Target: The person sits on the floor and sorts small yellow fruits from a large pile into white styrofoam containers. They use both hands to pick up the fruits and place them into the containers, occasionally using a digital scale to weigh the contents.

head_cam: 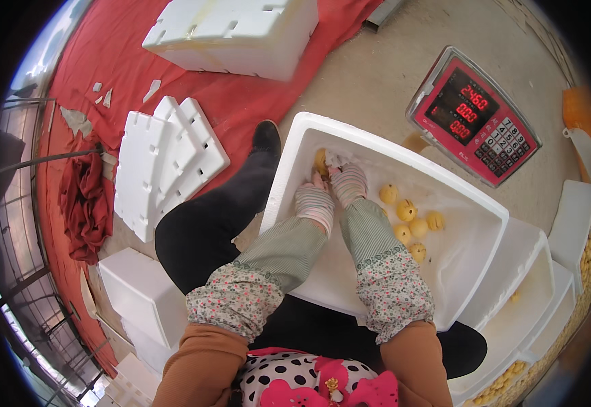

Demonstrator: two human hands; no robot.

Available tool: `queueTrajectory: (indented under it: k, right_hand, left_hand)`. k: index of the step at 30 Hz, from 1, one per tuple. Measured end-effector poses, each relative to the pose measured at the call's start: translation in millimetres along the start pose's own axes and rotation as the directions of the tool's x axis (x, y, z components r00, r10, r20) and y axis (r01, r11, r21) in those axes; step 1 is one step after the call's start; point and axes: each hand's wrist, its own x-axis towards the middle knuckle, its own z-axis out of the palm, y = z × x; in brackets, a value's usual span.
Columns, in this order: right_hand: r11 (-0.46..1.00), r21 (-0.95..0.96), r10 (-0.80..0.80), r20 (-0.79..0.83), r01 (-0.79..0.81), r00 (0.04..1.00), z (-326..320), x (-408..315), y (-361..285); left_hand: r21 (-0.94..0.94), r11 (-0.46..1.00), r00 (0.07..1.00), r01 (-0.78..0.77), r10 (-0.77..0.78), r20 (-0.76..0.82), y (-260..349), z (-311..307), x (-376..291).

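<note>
A large white foam box (402, 152) stands before me, between my legs. Both my hands, in striped fingerless gloves, reach into its far left corner. My left hand (315, 201) is beside a round yellow fruit (320, 161) in that corner; whether its fingers grip anything is hidden. My right hand (347, 182) touches a crumpled whitish piece (337, 158), perhaps paper or foam net, next to the fruit; its fingertips are mostly hidden. Several yellow fruits (406, 209) with brownish marks lie loose on the box floor, to the right of my right forearm.
A red digital scale display (473, 117) stands beyond the box at right. Foam lids (140, 173) lean on red cloth at left, and a taped foam box (244, 35) is at the top. More foam boxes (519, 274) and yellow fruits (501, 381) are at lower right.
</note>
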Motion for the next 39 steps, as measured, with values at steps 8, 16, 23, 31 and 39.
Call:
queueTrajectory:
  k: [8, 16, 23, 31, 39]
  right_hand:
    - [0.996, 0.005, -0.086, 0.022, 0.086, 0.996, -26.9, -6.7, -2.7]
    - [0.975, -0.089, -0.178, 0.227, 0.203, 0.957, -109.0, -42.6, 63.2]
    - [0.823, -0.466, -0.157, 0.361, 0.324, 0.919, -58.1, -67.5, 52.9]
    - [0.573, -0.674, -0.348, 0.315, 0.467, 0.883, -15.0, -67.1, 52.4]
    - [0.783, -0.378, -0.289, 0.482, 0.494, 0.827, 0.3, -83.5, 42.2]
  left_hand:
    - [0.175, 0.984, 0.971, -0.036, -0.007, 0.239, 10.0, -47.2, -13.9]
    - [0.310, 0.914, 0.964, -0.261, 0.229, 0.135, 26.9, -100.5, -82.3]
    - [0.300, 0.753, 0.723, -0.586, 0.317, 0.614, 13.2, -42.2, -104.3]
    - [0.406, 0.672, 0.697, -0.620, 0.235, 0.677, -10.4, -22.6, -94.5]
    - [0.400, 0.701, 0.696, -0.591, 0.192, 0.691, 1.9, -45.0, -102.7]
